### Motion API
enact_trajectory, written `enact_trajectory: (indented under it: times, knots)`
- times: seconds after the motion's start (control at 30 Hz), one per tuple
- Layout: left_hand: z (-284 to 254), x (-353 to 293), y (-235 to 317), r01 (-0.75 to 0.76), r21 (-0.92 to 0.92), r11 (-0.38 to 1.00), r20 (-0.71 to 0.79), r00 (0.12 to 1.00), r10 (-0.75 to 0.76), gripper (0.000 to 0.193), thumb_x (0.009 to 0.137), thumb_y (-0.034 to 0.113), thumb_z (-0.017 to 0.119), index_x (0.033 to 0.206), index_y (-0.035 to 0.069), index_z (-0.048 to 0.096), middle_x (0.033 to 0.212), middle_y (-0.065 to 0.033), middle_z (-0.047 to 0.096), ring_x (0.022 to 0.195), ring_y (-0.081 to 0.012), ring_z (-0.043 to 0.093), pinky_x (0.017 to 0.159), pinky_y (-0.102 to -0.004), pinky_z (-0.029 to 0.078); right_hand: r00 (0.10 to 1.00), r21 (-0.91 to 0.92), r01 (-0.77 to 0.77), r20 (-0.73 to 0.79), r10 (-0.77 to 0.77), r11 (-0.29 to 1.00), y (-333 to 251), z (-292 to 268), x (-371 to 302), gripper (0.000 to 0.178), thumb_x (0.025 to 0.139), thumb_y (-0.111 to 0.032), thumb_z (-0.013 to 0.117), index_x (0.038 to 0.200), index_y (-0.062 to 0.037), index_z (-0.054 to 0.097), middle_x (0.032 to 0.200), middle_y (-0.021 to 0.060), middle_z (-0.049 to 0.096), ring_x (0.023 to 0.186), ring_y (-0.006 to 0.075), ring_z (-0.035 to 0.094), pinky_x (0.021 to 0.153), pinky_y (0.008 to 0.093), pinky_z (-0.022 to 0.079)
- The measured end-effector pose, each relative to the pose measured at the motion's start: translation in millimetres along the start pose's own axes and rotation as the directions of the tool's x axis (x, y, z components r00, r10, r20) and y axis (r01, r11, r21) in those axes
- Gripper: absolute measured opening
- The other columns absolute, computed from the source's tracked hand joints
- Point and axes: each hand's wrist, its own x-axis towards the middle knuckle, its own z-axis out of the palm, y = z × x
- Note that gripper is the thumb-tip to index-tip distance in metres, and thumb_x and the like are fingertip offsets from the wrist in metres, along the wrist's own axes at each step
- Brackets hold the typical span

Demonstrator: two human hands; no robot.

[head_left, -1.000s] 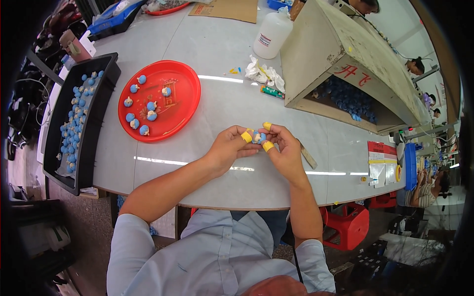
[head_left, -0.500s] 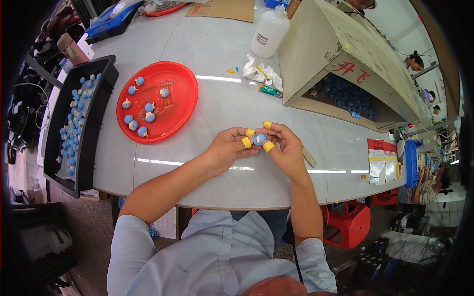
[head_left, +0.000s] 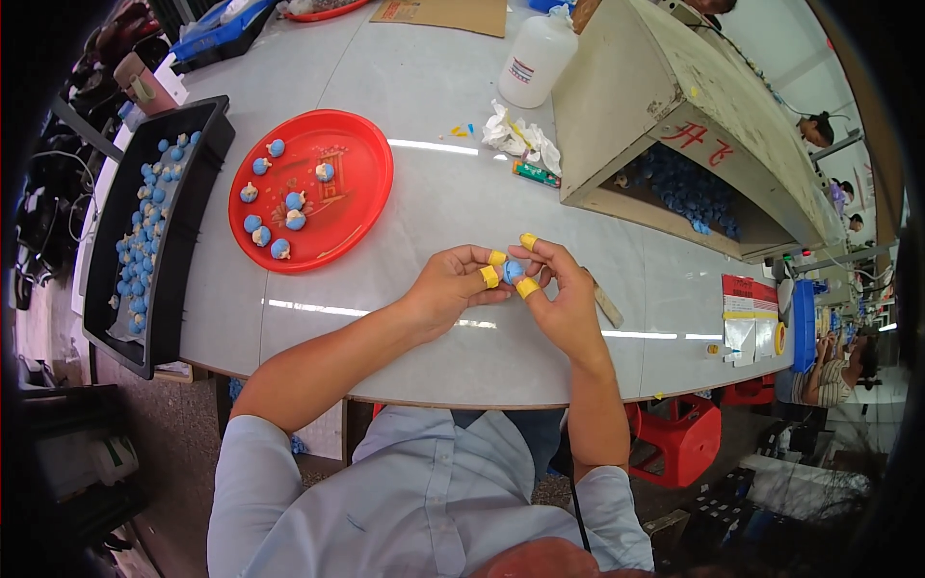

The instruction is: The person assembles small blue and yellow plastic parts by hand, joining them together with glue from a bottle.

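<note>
Near the bench's (head_left: 405, 183) front edge, we find the left hand (head_left: 445, 287) and right hand (head_left: 564, 294) together pinching a small blue piece (head_left: 513, 271) with yellow-capped fingertips (head_left: 489, 277).

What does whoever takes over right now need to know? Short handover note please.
Left hand and right hand: both pinch one small blue piece between fingers wearing yellow fingertip covers, above the white table.
Red tray, to the left: eight blue pieces lying loose.
Black bin, far left: many more blue pieces.
Open cardboard box, to the right: a heap of blue pieces inside.
Done: cannot tell which batch is finished.
Left: the piece in hand is not yet set down.
</note>
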Motion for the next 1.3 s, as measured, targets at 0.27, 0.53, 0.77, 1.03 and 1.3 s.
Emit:
enact_trajectory:
  times: [0.27,0.53,0.77,1.03,1.3]
  knots:
    - [-1,1,-3,-0.023,0.032,0.999,-0.001,1.000,0.023,0.024,0.094,0.008,0.061,0.115,-0.002,0.055,0.112,-0.0109,0.061,0.103,-0.0200,0.064,0.090,-0.0312,0.055,0.997,0.093,-0.063,-0.027,0.065,0.994,8,2,-2,0.040,0.078,0.004,0.068,0.117,0.0018,0.060,0.095,0.0042,0.064,0.079,0.0088,0.051,0.070,0.0232,0.043]
    - [-1,2,-8,-0.084,0.039,0.996,-0.004,0.996,0.084,0.020,0.094,0.005,0.059,0.111,-0.003,0.055,0.109,-0.0122,0.063,0.098,-0.0208,0.066,0.088,-0.0304,0.056,0.998,0.037,-0.066,0.007,0.066,0.997,5,0,-2,0.043,0.077,0.011,0.063,0.119,0.0034,0.057,0.099,0.0052,0.061,0.085,0.0087,0.050,0.079,0.0234,0.045]
    - [-1,2,-7,-0.068,0.048,0.997,-0.015,0.997,0.069,0.018,0.094,0.004,0.059,0.110,-0.004,0.055,0.110,-0.0132,0.063,0.098,-0.0218,0.067,0.089,-0.0305,0.057,0.999,-0.014,-0.047,0.009,0.048,0.999,3,0,-4,0.042,0.077,0.012,0.062,0.118,0.0042,0.057,0.099,0.0061,0.061,0.086,0.0098,0.050,0.083,0.0243,0.045]
    - [-2,1,-10,-0.085,0.025,0.996,0.005,0.996,0.085,0.020,0.094,0.005,0.059,0.110,-0.006,0.055,0.109,-0.0137,0.063,0.098,-0.0219,0.067,0.088,-0.0307,0.057,0.992,0.141,-0.124,-0.018,0.128,0.982,10,3,-4,0.039,0.077,0.007,0.067,0.115,0.0027,0.059,0.095,0.0072,0.064,0.081,0.0103,0.052,0.077,0.0253,0.047]
    - [-6,2,-9,-0.060,0.044,0.997,0.010,0.998,0.059,0.019,0.094,0.010,0.062,0.109,-0.001,0.060,0.108,-0.0092,0.064,0.101,-0.0187,0.065,0.090,-0.0327,0.056,0.996,0.109,-0.087,-0.006,0.088,0.990,7,2,-4,0.037,0.077,0.007,0.067,0.113,0.0039,0.059,0.094,0.0075,0.064,0.079,0.0099,0.052,0.076,0.0246,0.047]
